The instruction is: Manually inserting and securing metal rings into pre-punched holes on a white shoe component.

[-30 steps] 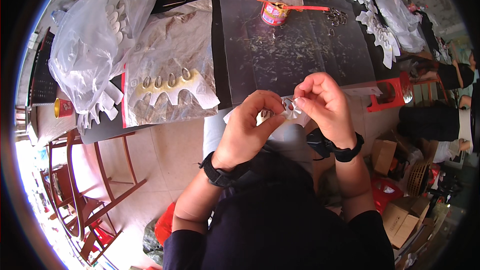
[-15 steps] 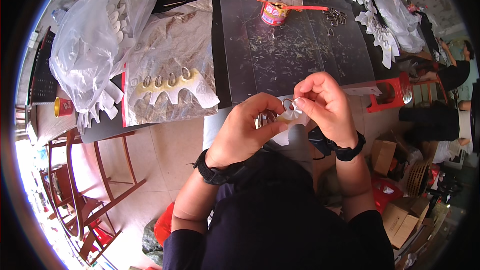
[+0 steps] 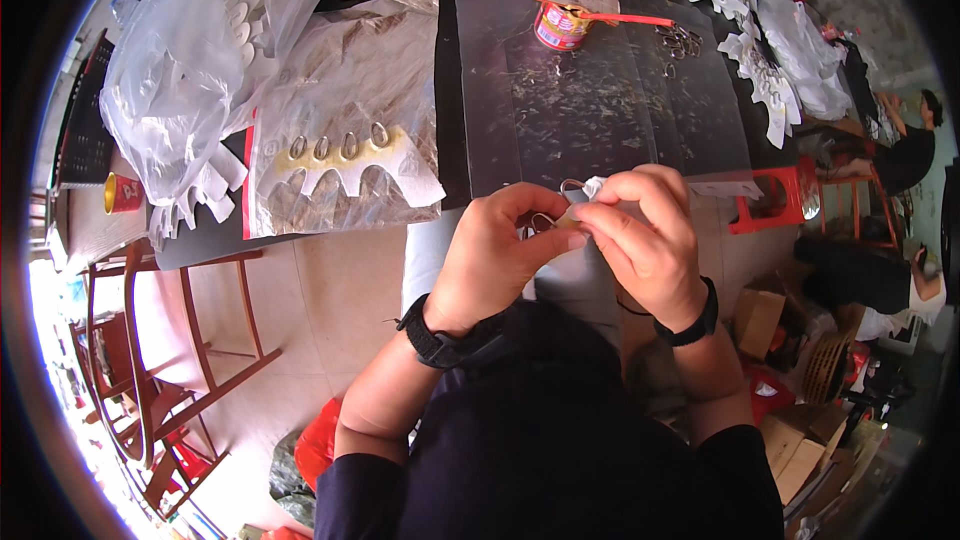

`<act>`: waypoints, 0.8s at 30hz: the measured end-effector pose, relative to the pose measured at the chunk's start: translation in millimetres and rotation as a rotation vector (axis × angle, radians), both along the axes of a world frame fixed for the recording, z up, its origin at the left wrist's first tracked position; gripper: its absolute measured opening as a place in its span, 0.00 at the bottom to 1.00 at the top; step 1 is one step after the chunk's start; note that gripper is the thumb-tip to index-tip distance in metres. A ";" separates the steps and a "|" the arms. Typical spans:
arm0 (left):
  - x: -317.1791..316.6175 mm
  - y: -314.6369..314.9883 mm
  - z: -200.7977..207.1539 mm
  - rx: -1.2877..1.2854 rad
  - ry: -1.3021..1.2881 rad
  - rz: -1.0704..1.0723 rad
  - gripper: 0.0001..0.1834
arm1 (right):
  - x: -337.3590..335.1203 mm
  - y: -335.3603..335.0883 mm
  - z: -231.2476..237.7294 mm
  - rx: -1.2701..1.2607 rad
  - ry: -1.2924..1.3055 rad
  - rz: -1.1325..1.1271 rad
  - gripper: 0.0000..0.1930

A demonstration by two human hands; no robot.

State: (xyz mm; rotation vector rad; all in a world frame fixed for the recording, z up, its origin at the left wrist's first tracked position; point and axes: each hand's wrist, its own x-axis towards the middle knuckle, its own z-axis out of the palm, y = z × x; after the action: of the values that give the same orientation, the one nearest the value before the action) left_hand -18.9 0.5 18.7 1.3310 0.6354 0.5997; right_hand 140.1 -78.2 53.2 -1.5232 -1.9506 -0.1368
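Note:
Close together over my lap, at the table's near edge, are my left hand point(image 3: 485, 255) and my right hand point(image 3: 650, 240). Both are closed in a pinch on a small white piece point(image 3: 594, 186) fitted with metal rings, mostly covered by my fingers. One wire ring point(image 3: 571, 185) stands up beyond the fingertips; another shows between the hands. To the left, a white scalloped strip point(image 3: 400, 178) lies on a clear plastic bag point(image 3: 390, 50). Several oval metal rings point(image 3: 349, 146) sit in a row along its yellowish upper edge.
A pink-and-yellow tub point(image 3: 560, 28) with a red stick and a flat cover stands on a dark sheet point(image 3: 520, 140) with scattered marks. Loose rings point(image 3: 682, 42) lie beside it. Finished-looking scalloped strips point(image 3: 765, 85) lie right; a bulging plastic bag point(image 3: 180, 70) left. A red stool point(image 3: 780, 198) stands right.
My right hand has turned and come down closer to my left, its fingers now over the white piece. The view has shifted slightly; the strip on the bag looks unchanged.

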 end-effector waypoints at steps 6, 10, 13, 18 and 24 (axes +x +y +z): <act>5.7 -5.4 2.0 -0.112 0.022 0.038 0.11 | -15.1 -3.5 -10.1 -0.040 0.116 -0.112 0.13; 4.6 -7.3 -5.3 -0.277 -0.073 0.015 0.09 | -10.8 0.0 -8.5 -0.190 0.556 -0.051 0.08; 4.5 -7.7 -5.5 -0.331 -0.099 0.042 0.08 | -10.5 0.8 -9.1 -0.132 0.439 -0.041 0.08; 7.8 -8.0 -11.2 -0.151 -0.098 0.111 0.08 | -13.3 0.1 -12.4 -0.054 0.290 -0.067 0.10; 13.7 -5.4 -7.2 -0.382 -0.082 0.145 0.14 | -20.8 1.5 -17.8 0.043 0.226 -0.083 0.10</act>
State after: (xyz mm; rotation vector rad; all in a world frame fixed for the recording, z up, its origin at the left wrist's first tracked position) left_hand -5.2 -4.9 11.6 0.9050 0.7419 0.6115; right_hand 119.2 -76.6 35.4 -1.5224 -1.6985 -0.0398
